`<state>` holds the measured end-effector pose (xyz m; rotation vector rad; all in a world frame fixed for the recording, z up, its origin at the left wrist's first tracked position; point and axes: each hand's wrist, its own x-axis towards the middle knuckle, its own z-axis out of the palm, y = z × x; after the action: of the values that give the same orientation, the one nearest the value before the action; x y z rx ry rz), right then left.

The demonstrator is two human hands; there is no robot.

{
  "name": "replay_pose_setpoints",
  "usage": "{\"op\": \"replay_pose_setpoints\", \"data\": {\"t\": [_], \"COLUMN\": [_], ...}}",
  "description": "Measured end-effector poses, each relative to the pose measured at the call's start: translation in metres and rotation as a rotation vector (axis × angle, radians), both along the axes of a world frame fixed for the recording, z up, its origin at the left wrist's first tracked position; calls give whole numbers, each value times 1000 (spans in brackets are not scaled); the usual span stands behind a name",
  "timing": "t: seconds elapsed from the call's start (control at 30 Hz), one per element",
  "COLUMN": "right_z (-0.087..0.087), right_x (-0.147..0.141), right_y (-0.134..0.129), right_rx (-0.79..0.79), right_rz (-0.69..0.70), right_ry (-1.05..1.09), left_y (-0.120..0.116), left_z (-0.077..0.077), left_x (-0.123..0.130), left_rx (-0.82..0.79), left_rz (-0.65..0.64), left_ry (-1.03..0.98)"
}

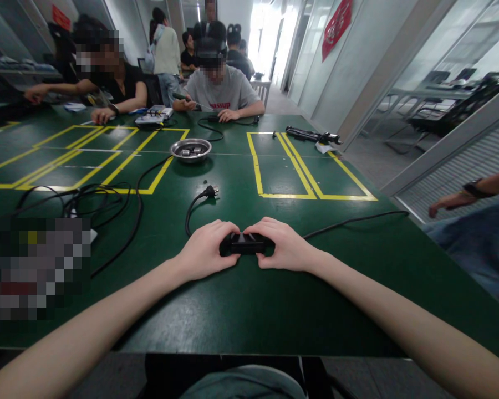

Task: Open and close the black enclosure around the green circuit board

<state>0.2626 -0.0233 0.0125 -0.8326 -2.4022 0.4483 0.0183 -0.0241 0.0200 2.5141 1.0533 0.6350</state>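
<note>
A black power adapter (247, 245) lies at the near middle of the green table, gripped at both ends. My left hand (208, 250) has its thumb and fingers curled round the adapter's left end. On the other end, my right hand (289, 246) pinches it the same way. A cord with a black plug (210, 192) emerges beyond my left hand, its pins pointing right. Past my right hand, another black cable (353, 220) runs toward the table's right edge. The adapter's two ends are partly hidden by my fingers.
A metal bowl (191, 150) holding small metal parts stands farther back. Tangled black cables (103, 202) lie at left beside a blurred-out object (33, 271). Yellow tape (289, 195) marks the green tabletop (233, 316). Co-workers sit opposite; a person's hand (451, 202) hangs at the right.
</note>
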Motion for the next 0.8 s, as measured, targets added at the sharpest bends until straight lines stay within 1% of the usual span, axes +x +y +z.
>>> {"op": "replay_pose_setpoints", "data": {"t": [0.13, 0.27, 0.63, 0.8], "right_z": [-1, -1, -2, -1], "right_x": [-2, -2, 1, 0], "right_y": [-1, 0, 2, 1], "right_rx": [-2, -6, 49, 87], "right_rz": [14, 36, 65, 45], "right_ry": [-49, -125, -124, -137], "left_y": [2, 3, 4, 2], "left_z": [-3, -5, -6, -3], "left_x": [3, 3, 0, 1], "left_rx": [86, 147, 149, 170], "left_rz": [10, -17, -23, -38], "left_ry": [93, 175, 148, 137]}}
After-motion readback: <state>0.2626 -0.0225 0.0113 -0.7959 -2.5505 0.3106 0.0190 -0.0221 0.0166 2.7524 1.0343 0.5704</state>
